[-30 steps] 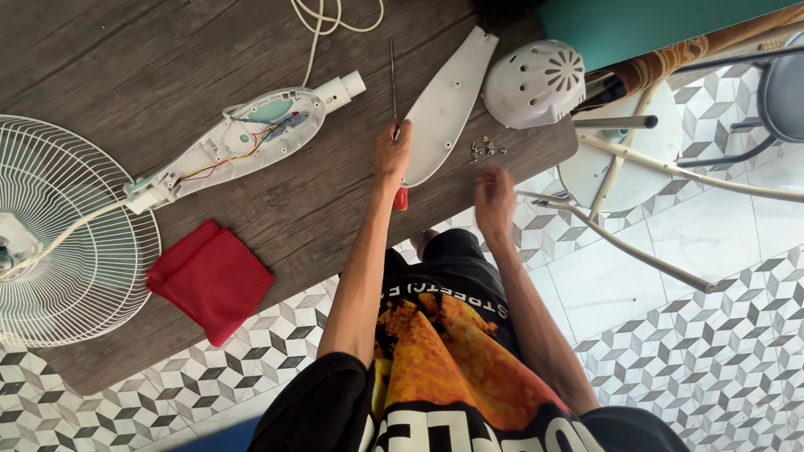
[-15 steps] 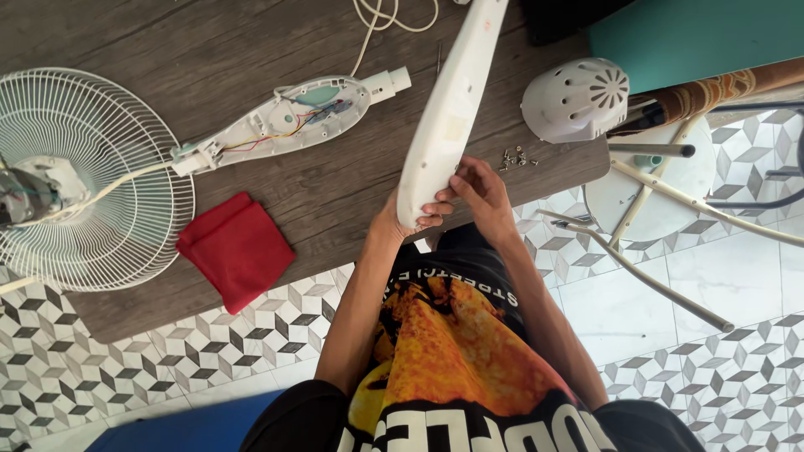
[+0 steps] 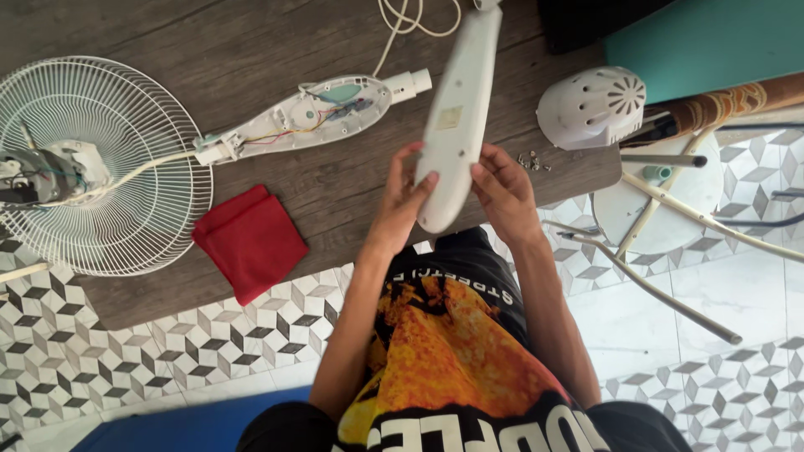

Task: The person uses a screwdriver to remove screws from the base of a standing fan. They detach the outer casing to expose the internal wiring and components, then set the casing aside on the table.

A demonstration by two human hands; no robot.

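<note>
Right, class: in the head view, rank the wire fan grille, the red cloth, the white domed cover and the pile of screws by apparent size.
1. Wire fan grille
2. Red cloth and white domed cover: too alike to rank
3. Pile of screws

wooden table (image 3: 151,33) | fan grille (image 3: 92,163) | red cloth (image 3: 251,241) | open housing (image 3: 306,117) | screws (image 3: 533,161)

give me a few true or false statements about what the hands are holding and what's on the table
1. Both hands grip the long white cover. True: left hand and right hand hold its lower end.
2. The red cloth lies on the fan grille. False: it lies beside it on the wooden table.
3. The open housing shows coloured wires. True.
4. The domed white cap is in the right hand. False: it rests on the table.
</note>
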